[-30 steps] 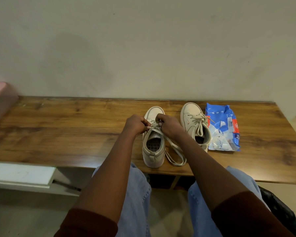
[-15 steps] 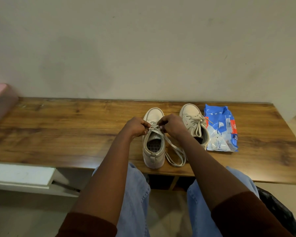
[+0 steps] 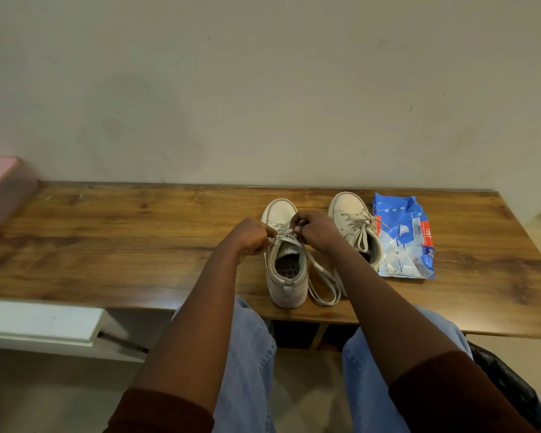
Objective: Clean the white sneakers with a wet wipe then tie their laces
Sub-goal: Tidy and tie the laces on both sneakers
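Your left hand (image 3: 250,235) and right hand (image 3: 317,231) each pinch a strand of lace (image 3: 325,271), fingers (image 3: 267,233) curled tight. Sneaker (image 3: 286,289) sits right under your fingertips. Pull both strands evenly outward. Slack loop trails behind your right fingers; avoid snagging.

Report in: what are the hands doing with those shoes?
Left hand, right hand: both pinching the pale flat laces of the left white sneaker. Right white sneaker looks tied. Blue wet-wipe pack aside, nothing blocking.
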